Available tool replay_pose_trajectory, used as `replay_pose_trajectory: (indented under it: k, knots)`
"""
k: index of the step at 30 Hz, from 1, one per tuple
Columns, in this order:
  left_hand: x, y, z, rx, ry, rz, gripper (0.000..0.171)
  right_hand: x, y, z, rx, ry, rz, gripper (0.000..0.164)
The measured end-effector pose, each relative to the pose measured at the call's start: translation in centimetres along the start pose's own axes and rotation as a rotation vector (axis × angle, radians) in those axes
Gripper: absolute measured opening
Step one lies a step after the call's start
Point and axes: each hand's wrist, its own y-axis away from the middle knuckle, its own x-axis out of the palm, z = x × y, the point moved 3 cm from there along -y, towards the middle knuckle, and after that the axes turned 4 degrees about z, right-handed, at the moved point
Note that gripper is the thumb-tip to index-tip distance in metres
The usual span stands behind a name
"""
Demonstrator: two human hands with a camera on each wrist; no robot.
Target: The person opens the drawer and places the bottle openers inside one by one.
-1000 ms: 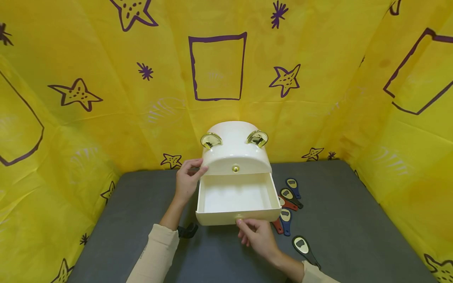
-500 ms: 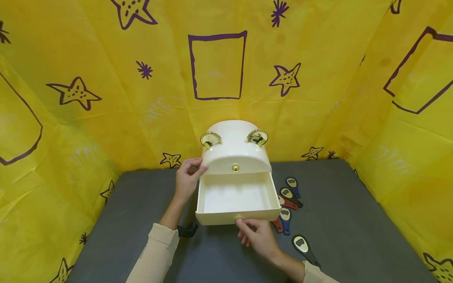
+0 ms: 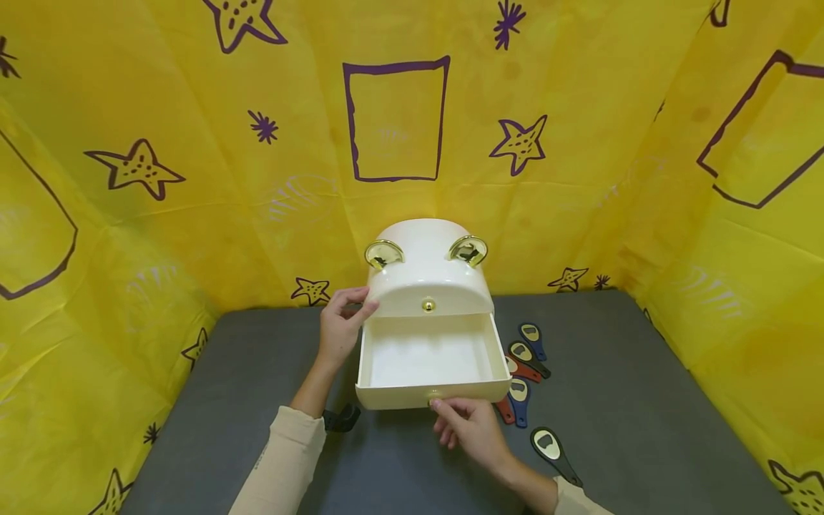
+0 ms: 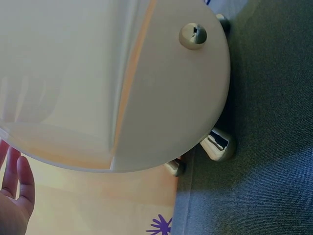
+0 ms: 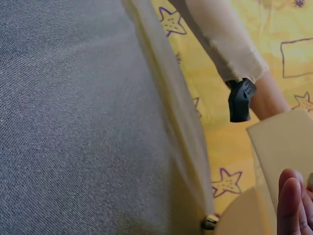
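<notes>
A white rounded box (image 3: 425, 247) with two gold-rimmed ears stands in the middle, its lower drawer (image 3: 433, 395) pulled out and bare inside. A gold knob (image 3: 428, 306) sits on the closed front above. My left hand (image 3: 340, 330) rests against the box's left side, with thumb and fingertips at its edge. The left wrist view shows that hand (image 4: 17, 196) beside the box, which has gold feet (image 4: 217, 145). At the drawer front my right hand (image 3: 473, 433) pinches the drawer's knob between thumb and fingers; in the right wrist view its fingertips (image 5: 289, 200) are partly cut off.
Several bottle openers lie right of the box: a blue one (image 3: 533, 340), a black one (image 3: 529, 357), red ones partly hidden by the drawer, and a nearer black one (image 3: 555, 455). A yellow patterned cloth (image 3: 399, 143) hangs behind the grey table (image 3: 644, 400).
</notes>
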Motion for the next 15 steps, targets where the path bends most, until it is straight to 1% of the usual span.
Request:
replay_pose_trajectory:
  k: [4, 7, 9, 11, 15]
  knots:
    - [0.0, 0.0, 0.0, 0.008, 0.006, -0.011, 0.027, -0.5, 0.1, 0.4, 0.017, 0.025, -0.013, 0.028]
    - [0.0, 0.0, 0.1, 0.011, 0.005, -0.015, 0.026, -1.0, 0.2, 0.8, 0.01, 0.071, 0.027, 0.028]
    - [0.0, 0.0, 0.1, 0.013, 0.006, -0.015, 0.026, -1.5, 0.3, 1.2, -0.011, 0.101, 0.092, 0.027]
    - [0.0, 0.0, 0.1, 0.016, 0.007, -0.013, 0.026, -2.1, 0.4, 1.8, -0.045, 0.127, 0.18, 0.026]
    - [0.1, 0.0, 0.0, 0.018, -0.001, -0.007, 0.027, -4.2, 0.5, 3.3, -0.055, 0.104, 0.34, 0.025]
